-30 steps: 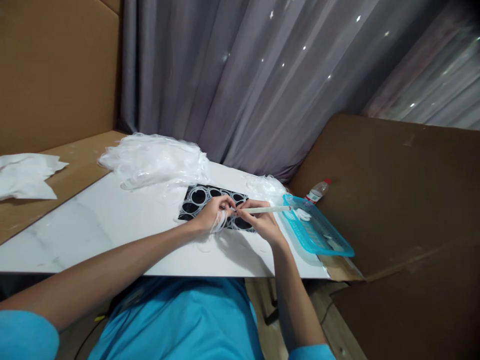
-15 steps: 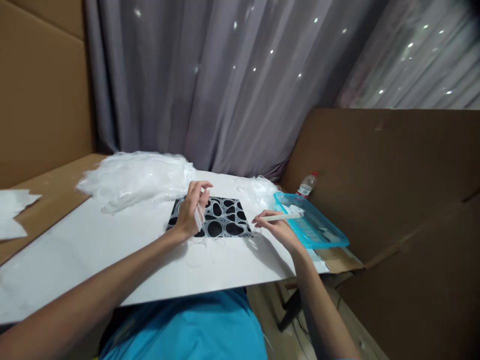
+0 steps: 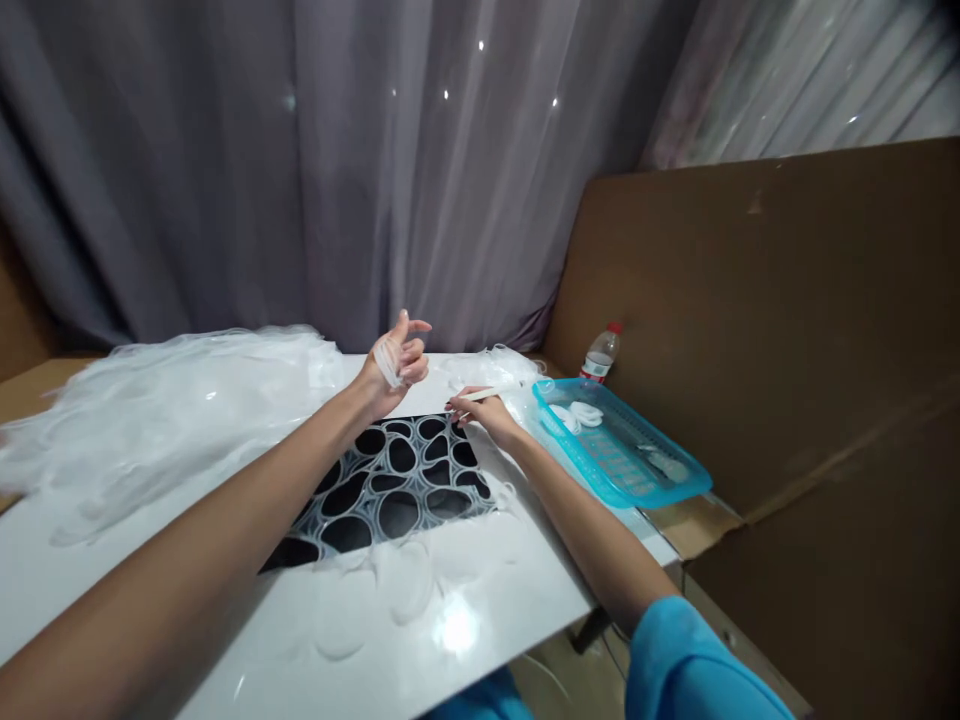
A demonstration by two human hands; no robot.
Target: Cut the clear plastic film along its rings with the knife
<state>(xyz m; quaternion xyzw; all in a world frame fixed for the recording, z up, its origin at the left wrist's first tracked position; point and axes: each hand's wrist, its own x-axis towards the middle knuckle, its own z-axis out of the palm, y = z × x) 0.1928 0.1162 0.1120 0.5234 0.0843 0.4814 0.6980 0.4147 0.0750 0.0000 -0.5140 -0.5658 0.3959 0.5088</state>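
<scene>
My left hand (image 3: 394, 368) is raised above the far edge of a black sheet (image 3: 401, 512) patterned with white-outlined loops. Its thumb and index finger stick out, the other fingers curl in, and thin white strips (image 3: 387, 364) are looped across the palm. My right hand (image 3: 484, 412) grips a slim white pen-shaped tool (image 3: 480, 394) near the sheet's far right corner. The tool's tip is too small to make out. Thin white rings (image 3: 405, 580) lie along the sheet's near edge.
A large heap of translucent white material (image 3: 187, 390) covers the table's left side. A smaller white pile (image 3: 495, 368) lies behind my right hand. To the right are a blue plastic basket (image 3: 626, 490) with white pieces inside, a bottle (image 3: 600, 355) and a cardboard wall (image 3: 750, 330).
My left hand has lifted off the sheet and turned, thumb up. My right hand has moved to the sheet's far right corner with the tool. The camera view has shifted closer and rightward.
</scene>
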